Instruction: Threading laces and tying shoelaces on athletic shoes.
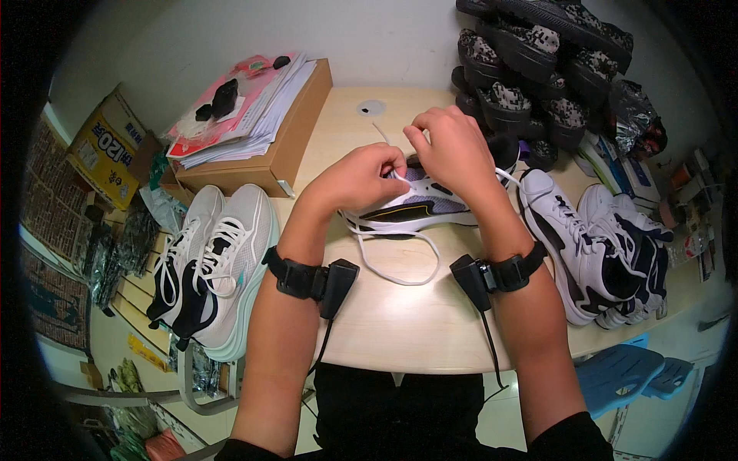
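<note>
A white, grey and black sneaker [409,204] lies on the table in front of me, its toe and heel partly covered by my hands. At its upper, my left hand [366,176] pinches a white shoelace [398,283] between thumb and forefinger. A long loop of that lace hangs over the near side of the shoe onto the tabletop, and a thin free end sticks up beyond my left hand. Over the shoe's other half, my right hand [452,150] is raised with bent fingers. Whether it grips anything is hidden by the back of the hand.
Light sneakers [236,248] stand at the left edge, beside a cardboard box [300,121] topped with papers [253,127]. White and black sneakers [556,225] are lined up at right. Behind them rises a pile of camouflage-patterned black shoes [519,63]. A blue plastic stool [622,371] stands below.
</note>
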Demonstrator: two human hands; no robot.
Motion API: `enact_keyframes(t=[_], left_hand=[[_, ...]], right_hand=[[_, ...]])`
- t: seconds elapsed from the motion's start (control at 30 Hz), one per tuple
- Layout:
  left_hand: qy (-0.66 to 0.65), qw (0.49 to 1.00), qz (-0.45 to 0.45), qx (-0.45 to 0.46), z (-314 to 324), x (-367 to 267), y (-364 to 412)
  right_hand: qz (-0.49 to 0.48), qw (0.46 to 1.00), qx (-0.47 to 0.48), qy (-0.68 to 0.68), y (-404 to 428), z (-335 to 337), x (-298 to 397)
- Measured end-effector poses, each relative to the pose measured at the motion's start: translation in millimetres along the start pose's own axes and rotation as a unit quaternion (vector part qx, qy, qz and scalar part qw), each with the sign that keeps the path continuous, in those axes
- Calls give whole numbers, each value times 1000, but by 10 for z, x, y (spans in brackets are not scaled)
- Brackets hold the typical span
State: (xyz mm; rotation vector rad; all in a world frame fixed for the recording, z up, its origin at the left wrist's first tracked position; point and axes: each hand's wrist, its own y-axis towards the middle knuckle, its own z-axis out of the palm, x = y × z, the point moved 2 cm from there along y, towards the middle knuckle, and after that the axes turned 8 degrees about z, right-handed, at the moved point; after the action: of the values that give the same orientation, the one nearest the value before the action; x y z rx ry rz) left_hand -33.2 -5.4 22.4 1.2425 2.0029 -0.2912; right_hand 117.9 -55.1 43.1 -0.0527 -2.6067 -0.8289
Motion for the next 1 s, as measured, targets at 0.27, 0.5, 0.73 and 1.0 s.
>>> enact_keyframes(t=[0.27, 0.5, 0.73, 1.0], left_hand=[[-392, 916, 15, -85, 18, 495, 41], [-507, 848, 42, -145, 0, 421, 72], [-223, 967, 41, -120, 85, 296, 101], [-523, 815, 35, -246, 52, 480, 94]], right_hand=[[-103, 988, 109, -25, -92, -42, 74], [-100, 992, 82, 1, -66, 0, -8], [-83, 995, -20, 61, -22, -7, 61], [-172, 979, 85, -65, -107, 4, 98]])
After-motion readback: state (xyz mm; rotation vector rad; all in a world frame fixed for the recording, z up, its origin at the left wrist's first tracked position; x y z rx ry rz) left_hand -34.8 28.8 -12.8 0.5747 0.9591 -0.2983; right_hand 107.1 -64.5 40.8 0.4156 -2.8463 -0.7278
